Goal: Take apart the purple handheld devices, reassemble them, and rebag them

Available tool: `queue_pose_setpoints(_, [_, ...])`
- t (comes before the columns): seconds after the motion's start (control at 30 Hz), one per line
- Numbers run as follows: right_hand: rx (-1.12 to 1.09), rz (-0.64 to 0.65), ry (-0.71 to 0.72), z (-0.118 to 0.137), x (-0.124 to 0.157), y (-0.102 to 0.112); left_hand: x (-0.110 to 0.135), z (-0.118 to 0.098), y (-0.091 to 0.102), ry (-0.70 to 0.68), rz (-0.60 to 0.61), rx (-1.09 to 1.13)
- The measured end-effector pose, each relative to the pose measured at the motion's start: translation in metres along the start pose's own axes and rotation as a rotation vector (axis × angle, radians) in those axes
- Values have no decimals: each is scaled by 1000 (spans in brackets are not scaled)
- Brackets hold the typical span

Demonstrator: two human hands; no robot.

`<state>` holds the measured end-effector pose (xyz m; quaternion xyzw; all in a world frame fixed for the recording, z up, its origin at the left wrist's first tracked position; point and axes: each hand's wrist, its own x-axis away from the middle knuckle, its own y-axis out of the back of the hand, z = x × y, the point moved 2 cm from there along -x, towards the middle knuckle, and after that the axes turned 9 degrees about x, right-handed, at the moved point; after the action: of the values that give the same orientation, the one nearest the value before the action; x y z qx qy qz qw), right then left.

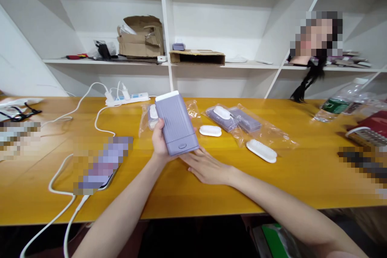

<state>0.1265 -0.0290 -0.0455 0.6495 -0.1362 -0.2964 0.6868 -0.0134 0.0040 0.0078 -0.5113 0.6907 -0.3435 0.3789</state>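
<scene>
Currently, the left hand (160,143) is raised with the palm turned up, its fingers closed around the near end of a lavender plastic case (177,123). The case is gripped upright with a slight tilt, white cap toward the far side. The right hand (205,167) lies flat and open on the yellow wooden table (187,197), fingers extended left to the case's near corner. A white oval brush (261,150) and clear plastic bags (250,129) lie to the right.

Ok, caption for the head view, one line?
Left hand holds a lavender plastic case, right hand at its base, white oval brush nearby on a yellow table.
</scene>
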Motion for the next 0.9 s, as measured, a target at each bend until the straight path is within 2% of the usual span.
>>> queue_pose_setpoints(0.13, [64,-108,-109,-12,2,1,4,4,-4,85,-27,-17])
queue_pose_setpoints(0.27, [151,-212,-185,-17,8,8,7,5,-7,138,-1,-30])
queue_pose_setpoints(0.33, [202,-289,-195,-15,11,15,7,6,-6,143,0,-38])
queue_pose_setpoints(0.43, [216,-393,-135,-11,13,24,7,7,-3,146,9,-54])
queue_pose_setpoints(0.5, [147,-379,-83,-12,13,28,6,8,-2,155,28,-68])
queue_pose_setpoints(0.63, [-9,-202,19,-19,12,28,6,10,0,174,58,-110])
queue_pose_setpoints(0.7, [-44,-161,34,-22,13,29,5,11,0,184,53,-119])
queue_pose_setpoints(0.8, [-43,-168,-65,-25,13,28,4,11,-1,172,9,-110])
queue_pose_setpoints(0.9, [-3,-171,-214,-23,12,25,0,8,1,61,-132,-81])
